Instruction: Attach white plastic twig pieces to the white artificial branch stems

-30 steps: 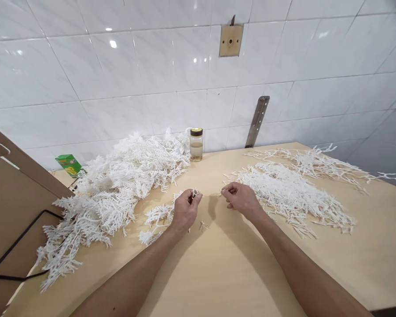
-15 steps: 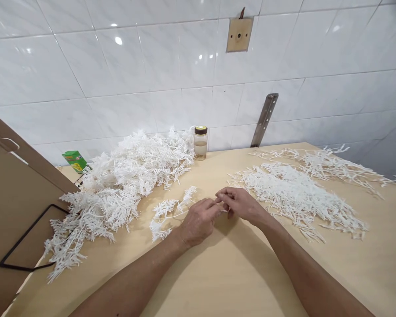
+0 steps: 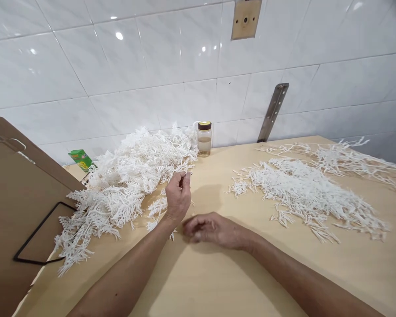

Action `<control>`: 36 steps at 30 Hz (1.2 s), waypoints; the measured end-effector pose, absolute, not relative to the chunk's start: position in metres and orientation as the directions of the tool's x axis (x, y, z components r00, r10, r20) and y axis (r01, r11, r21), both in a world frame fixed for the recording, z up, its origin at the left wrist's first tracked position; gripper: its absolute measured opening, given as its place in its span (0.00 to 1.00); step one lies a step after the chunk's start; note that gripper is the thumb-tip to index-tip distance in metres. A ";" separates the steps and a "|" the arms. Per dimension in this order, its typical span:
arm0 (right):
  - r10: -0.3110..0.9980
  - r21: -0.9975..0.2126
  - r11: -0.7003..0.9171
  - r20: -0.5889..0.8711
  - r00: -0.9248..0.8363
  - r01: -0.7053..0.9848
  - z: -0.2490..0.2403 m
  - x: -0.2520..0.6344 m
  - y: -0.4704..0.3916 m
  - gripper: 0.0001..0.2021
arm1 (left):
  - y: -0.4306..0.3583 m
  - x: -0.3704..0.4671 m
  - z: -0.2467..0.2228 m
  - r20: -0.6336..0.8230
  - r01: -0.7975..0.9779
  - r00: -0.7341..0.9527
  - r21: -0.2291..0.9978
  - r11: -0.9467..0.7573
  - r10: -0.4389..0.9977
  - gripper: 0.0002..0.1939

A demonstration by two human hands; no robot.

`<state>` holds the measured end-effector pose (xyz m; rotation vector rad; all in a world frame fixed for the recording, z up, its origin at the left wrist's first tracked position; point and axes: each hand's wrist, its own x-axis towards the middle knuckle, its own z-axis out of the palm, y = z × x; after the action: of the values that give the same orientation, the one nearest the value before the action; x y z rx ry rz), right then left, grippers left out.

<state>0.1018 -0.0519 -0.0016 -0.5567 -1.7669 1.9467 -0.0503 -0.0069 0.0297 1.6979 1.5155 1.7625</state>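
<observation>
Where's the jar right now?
In the head view, the jar stands at the back of the table, near the tiled wall, just right of the big white pile.

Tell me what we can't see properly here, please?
All in the head view:
What, if anything, the bare left hand pinches: its own grip hides it.
How the bare right hand curls: blurred.
Part of the small white branching sprig: behind the left hand.
Part of the brown cardboard panel: cut off by the picture's left edge.
Words on the small green carton: too small.
</observation>
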 end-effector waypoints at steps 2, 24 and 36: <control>0.780 -0.992 0.121 0.082 -0.620 0.021 -0.015 0.109 -0.032 0.14 | -0.006 -0.051 0.032 0.567 0.432 -0.291 0.796 -0.424 0.770 0.13; 0.902 -0.346 0.197 0.430 -0.032 0.917 -0.013 0.147 0.007 0.23 | -0.010 -0.047 0.049 0.396 0.162 -0.175 0.915 -0.370 0.902 0.13; 0.880 -0.979 0.105 0.173 -0.443 -0.175 0.002 0.108 -0.026 0.26 | -0.041 -0.023 0.056 0.102 0.088 0.194 0.989 -0.121 0.976 0.32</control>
<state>0.1085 -0.0262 0.0022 -0.7302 -1.4913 1.4936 -0.0229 -0.0406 0.0556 1.4492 1.0815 1.0978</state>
